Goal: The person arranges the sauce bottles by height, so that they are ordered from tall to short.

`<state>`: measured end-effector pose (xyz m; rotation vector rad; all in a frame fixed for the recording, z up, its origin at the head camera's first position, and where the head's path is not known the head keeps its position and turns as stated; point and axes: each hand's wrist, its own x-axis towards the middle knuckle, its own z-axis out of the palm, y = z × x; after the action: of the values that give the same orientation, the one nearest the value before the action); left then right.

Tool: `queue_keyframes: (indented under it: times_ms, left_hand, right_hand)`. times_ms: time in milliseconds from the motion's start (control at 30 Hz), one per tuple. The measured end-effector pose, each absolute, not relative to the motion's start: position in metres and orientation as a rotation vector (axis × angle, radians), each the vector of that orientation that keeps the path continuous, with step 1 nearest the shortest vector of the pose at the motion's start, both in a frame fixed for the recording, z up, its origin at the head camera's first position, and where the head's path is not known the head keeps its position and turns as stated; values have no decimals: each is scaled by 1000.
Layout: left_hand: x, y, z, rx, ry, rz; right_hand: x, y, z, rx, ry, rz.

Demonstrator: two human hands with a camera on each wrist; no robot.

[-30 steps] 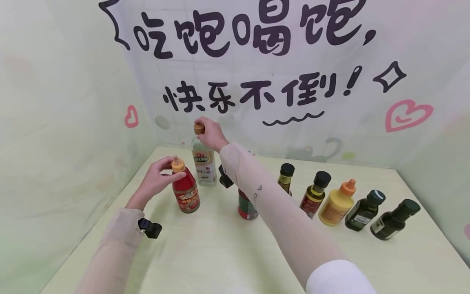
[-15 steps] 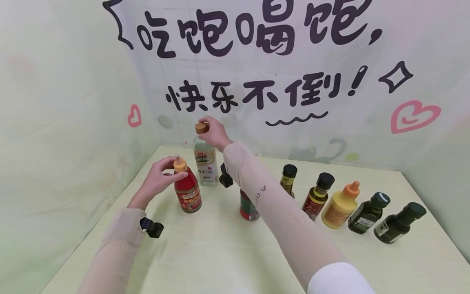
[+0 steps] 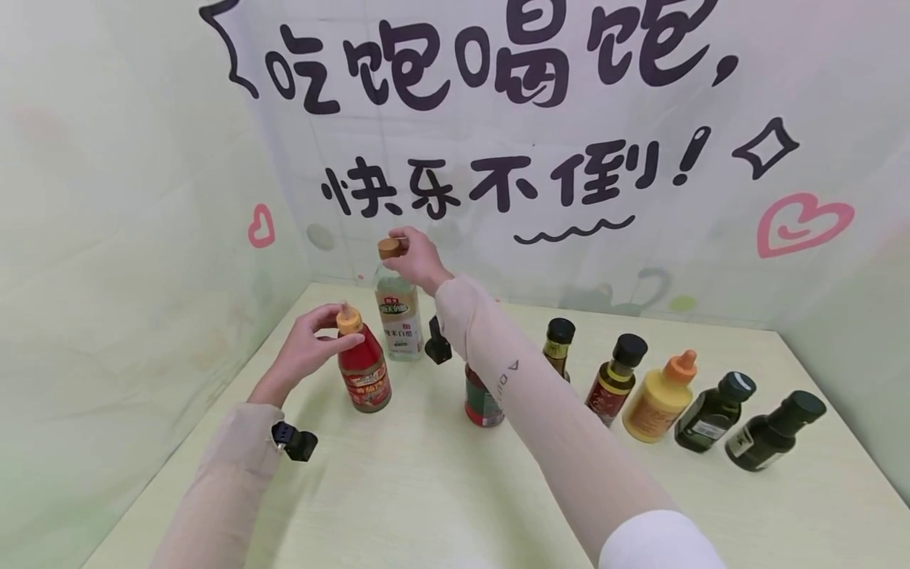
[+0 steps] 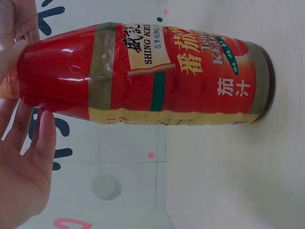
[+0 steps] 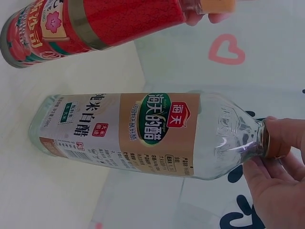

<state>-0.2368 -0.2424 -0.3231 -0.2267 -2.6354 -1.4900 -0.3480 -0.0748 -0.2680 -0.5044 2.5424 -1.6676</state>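
Head: left hand (image 3: 306, 348) curls round the neck of the tomato ketchup bottle (image 3: 365, 371); right hand (image 3: 415, 259) pinches the white rice vinegar bottle (image 3: 400, 316) by its cap (image 3: 389, 249). Both stand upright on the table (image 3: 398, 482), far left, vinegar farther back. Step looks like positioning bottles; next move calls for keeping both vertical. Right arm extends diagonally leftward.

Left wrist: thumb and fingers straddle the ketchup's neck.

Right wrist: fingers clamp cap and neck top.
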Motion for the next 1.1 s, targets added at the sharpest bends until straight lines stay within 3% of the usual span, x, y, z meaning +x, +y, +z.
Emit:
queue_keyframes:
  times_ms: [233,633,1100]
  left_hand:
    - [-231,-239,-319,-239,-2631,-1476]
    - [-253,-257,-349,-271,-2610,-1442]
    - [-253,-256,-348,-247,-2623,-1451]
  right_hand:
    - [-344,-71,-261,-522,2513,-1663]
    - [-337,-49,-236,-581,2518,-1654]
    - [-303,-10,-210,-821,2440,-1619]
